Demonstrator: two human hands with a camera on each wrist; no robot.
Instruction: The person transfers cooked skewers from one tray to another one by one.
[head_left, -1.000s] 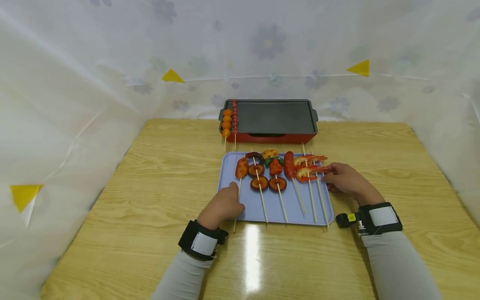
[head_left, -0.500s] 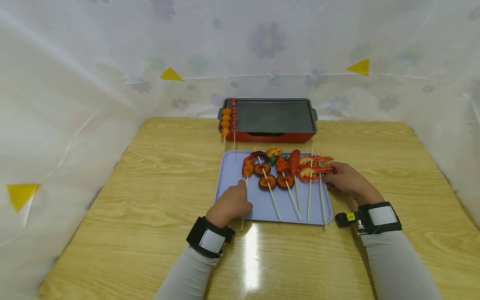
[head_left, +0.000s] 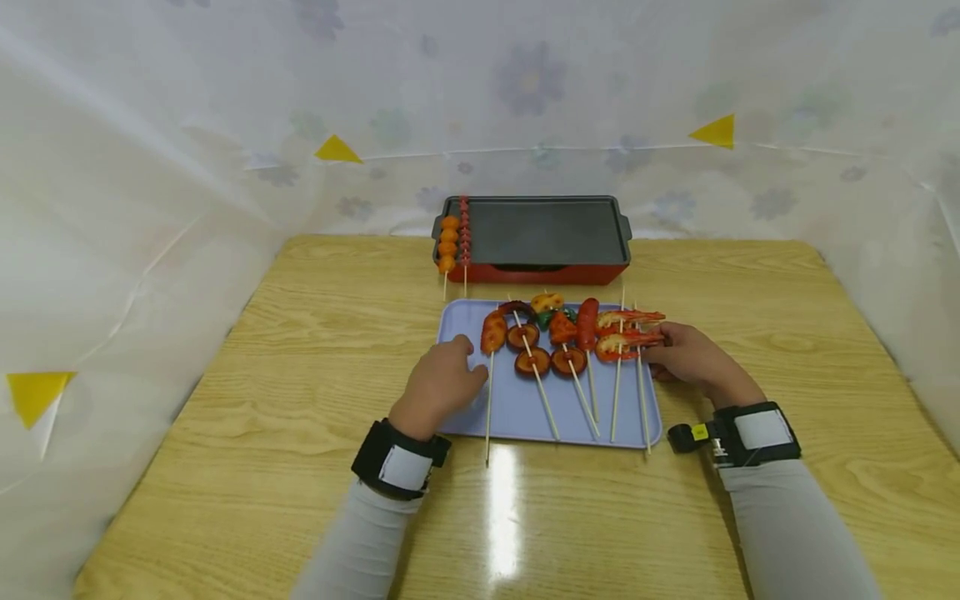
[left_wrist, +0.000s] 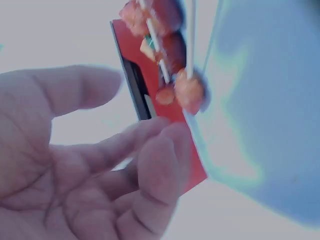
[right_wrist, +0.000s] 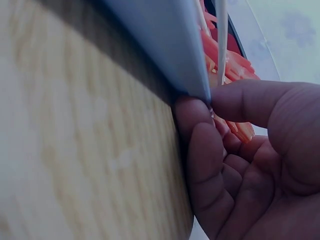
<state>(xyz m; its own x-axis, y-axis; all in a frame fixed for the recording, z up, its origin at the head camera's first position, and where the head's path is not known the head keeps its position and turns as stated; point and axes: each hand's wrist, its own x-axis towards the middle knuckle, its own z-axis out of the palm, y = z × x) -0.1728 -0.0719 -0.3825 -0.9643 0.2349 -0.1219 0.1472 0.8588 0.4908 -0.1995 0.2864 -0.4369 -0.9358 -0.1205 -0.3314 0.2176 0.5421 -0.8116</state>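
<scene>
A lavender tray (head_left: 510,421) holds several food skewers. At its left lies a skewer with an orange-brown meat piece (head_left: 493,332). Beside it are skewers with brown mushroom slices (head_left: 532,362), a red sausage (head_left: 587,323) and, at the right, red shrimp (head_left: 624,343). My left hand (head_left: 437,387) hovers over the tray's left edge, thumb and fingers spread apart just left of the meat skewer. The left wrist view shows the left hand (left_wrist: 125,200) holding nothing. With thumb and forefinger, my right hand (right_wrist: 250,172) pinches the tray's right rim, close by the shrimp tails.
Behind the tray stands a red tabletop grill with a black plate (head_left: 547,233). On its left end lie a skewer of orange balls (head_left: 447,242) and a thin skewer of red pieces (head_left: 465,229). Floral sheeting (head_left: 525,108) surrounds the wooden table (head_left: 300,350) at the back and sides.
The meat skewer and its neighbours slid right across the tray, with my left hand at the meat skewer's stick. The left hand then let go and drew back left. My right hand stayed put.
</scene>
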